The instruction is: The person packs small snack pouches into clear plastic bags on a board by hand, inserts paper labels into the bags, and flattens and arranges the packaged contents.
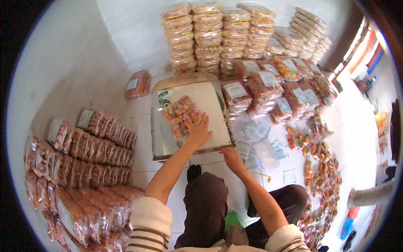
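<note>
My left hand (pixel 199 129) lies flat with fingers apart on a clear bag of small red and yellow wrapped pieces (pixel 177 112). The bag rests on a low board (pixel 212 96) with a white top and dark worn edges, in front of my knees. At the board's near right corner is my right hand (pixel 232 160), its fingers curled in by the edge. Whatever they may pinch is hidden.
Packed bags (pixel 90 164) stand in rows at left, and one bag (pixel 137 84) lies by the wall. Tall stacks of packets (pixel 208 38) and labelled bags (pixel 265 86) fill the back. Printed labels (pixel 252 130) and loose wrapped pieces (pixel 321 176) cover floor at right.
</note>
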`<state>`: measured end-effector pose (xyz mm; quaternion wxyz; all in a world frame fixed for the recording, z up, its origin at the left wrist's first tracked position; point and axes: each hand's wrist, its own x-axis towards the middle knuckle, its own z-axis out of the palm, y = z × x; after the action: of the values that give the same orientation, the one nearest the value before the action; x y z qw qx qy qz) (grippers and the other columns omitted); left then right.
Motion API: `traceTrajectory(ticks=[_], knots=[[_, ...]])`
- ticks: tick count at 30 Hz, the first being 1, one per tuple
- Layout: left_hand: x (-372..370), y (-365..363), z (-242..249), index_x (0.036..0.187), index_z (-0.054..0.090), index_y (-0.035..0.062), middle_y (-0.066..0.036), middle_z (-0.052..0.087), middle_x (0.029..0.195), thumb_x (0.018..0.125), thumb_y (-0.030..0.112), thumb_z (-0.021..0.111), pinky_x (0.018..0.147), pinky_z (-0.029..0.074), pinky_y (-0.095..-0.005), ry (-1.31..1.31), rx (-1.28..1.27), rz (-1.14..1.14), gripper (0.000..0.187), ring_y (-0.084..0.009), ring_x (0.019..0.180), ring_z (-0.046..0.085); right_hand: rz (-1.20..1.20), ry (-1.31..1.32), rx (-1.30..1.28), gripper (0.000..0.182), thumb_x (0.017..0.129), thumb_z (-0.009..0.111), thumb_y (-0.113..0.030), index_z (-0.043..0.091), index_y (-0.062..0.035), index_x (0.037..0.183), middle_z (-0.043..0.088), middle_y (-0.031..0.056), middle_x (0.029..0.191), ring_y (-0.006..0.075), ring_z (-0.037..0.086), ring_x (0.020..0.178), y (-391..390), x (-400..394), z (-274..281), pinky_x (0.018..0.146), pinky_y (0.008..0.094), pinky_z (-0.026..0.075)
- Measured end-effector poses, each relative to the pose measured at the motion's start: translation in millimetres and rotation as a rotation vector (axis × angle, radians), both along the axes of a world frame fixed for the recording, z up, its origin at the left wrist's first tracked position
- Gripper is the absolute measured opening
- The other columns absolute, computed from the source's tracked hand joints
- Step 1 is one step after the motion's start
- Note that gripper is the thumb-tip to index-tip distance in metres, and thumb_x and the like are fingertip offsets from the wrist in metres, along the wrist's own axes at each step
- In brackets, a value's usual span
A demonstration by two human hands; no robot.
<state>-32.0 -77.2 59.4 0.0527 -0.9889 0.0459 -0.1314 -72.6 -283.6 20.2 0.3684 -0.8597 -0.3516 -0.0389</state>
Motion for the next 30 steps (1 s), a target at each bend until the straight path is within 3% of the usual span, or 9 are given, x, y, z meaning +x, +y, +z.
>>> traceTrajectory(ticks=[2,4,6,12,16,18,23,26,30], knots=[[4,-40,16,0.129,0.035,0.0091,-0.014,0.030,0.136,0.082,0.042,0.048,0.092,0.016,-0.0682,0.279,-0.238,-0.123,0.059,-0.0259,0.129,0.020,-0.199,0.245,0.008,0.019,0.082,0.048,-0.008,0.061,-0.0060,0.095,0.060,0.0174,0.090,0.0277,0.058,0.083,-35,-1,19,0.073,0.0385,0.045],[9,-85,56,0.124,0.041,0.0064,-0.016,0.039,0.130,0.086,0.040,0.042,0.094,0.024,-0.0576,0.767,-0.394,-0.205,0.050,-0.0313,0.119,0.037,-0.328,0.323,0.041,0.018,0.082,0.048,-0.010,0.061,-0.0063,0.095,0.061,0.0171,0.081,0.0271,0.060,0.074,-70,5,34,0.067,0.0379,0.046],[15,-127,51,0.121,0.044,0.0068,-0.017,0.046,0.122,0.086,0.038,0.043,0.091,0.032,-0.0510,0.735,-0.479,-0.358,0.047,-0.0324,0.111,0.044,-0.479,0.327,0.026,0.018,0.083,0.048,-0.015,0.062,-0.0067,0.092,0.061,0.0138,0.066,0.0243,0.060,0.057,-110,15,46,0.058,0.0358,0.046],[18,-239,92,0.110,0.054,0.0094,-0.014,0.062,0.094,0.083,0.032,0.050,0.077,0.046,-0.0372,0.473,-0.756,-0.576,0.035,-0.0308,0.088,0.059,-0.670,-0.036,-0.002,0.016,0.078,0.051,-0.009,0.064,-0.0045,0.086,0.061,0.0185,0.076,0.0328,0.060,0.072,-236,43,110,0.066,0.0386,0.046],[23,-285,93,0.104,0.059,0.0134,-0.011,0.064,0.086,0.083,0.029,0.051,0.069,0.048,-0.0344,0.360,-0.806,-0.502,0.027,-0.0235,0.076,0.063,-0.718,0.074,0.051,0.019,0.077,0.048,-0.006,0.063,-0.0018,0.089,0.063,0.0169,0.081,0.0269,0.062,0.076,-311,43,116,0.066,0.0342,0.048],[28,-297,78,0.103,0.060,0.0138,-0.009,0.065,0.086,0.083,0.027,0.051,0.067,0.048,-0.0330,0.363,-0.840,-0.508,0.025,-0.0204,0.074,0.063,-0.695,0.008,-0.008,0.019,0.078,0.049,-0.007,0.062,-0.0026,0.091,0.065,0.0101,0.076,0.0193,0.063,0.067,-340,38,101,0.061,0.0299,0.049],[43,-296,-18,0.101,0.060,0.0117,-0.007,0.065,0.081,0.085,0.026,0.049,0.067,0.048,-0.0307,0.472,-1.030,-0.307,0.024,-0.0164,0.070,0.063,-0.799,0.397,0.178,0.017,0.082,0.049,-0.010,0.063,-0.0046,0.090,0.063,0.0087,0.070,0.0129,0.058,0.059,-354,26,15,0.056,0.0265,0.048],[27,-280,-85,0.099,0.059,0.0069,-0.008,0.064,0.081,0.086,0.027,0.048,0.068,0.047,-0.0313,0.512,-1.090,-0.141,0.026,-0.0165,0.072,0.062,-0.774,0.542,0.165,0.016,0.081,0.050,-0.010,0.063,-0.0050,0.090,0.062,0.0090,0.068,0.0144,0.059,0.058,-332,22,-54,0.055,0.0276,0.048],[-26,-268,-157,0.099,0.057,0.0040,-0.010,0.062,0.086,0.084,0.023,0.052,0.075,0.045,-0.0332,0.619,-1.025,-0.107,0.025,-0.0206,0.082,0.060,-0.626,0.648,0.176,0.020,0.075,0.049,-0.004,0.062,-0.0022,0.090,0.061,0.0172,0.072,0.0284,0.061,0.070,-277,17,-119,0.065,0.0356,0.047]])
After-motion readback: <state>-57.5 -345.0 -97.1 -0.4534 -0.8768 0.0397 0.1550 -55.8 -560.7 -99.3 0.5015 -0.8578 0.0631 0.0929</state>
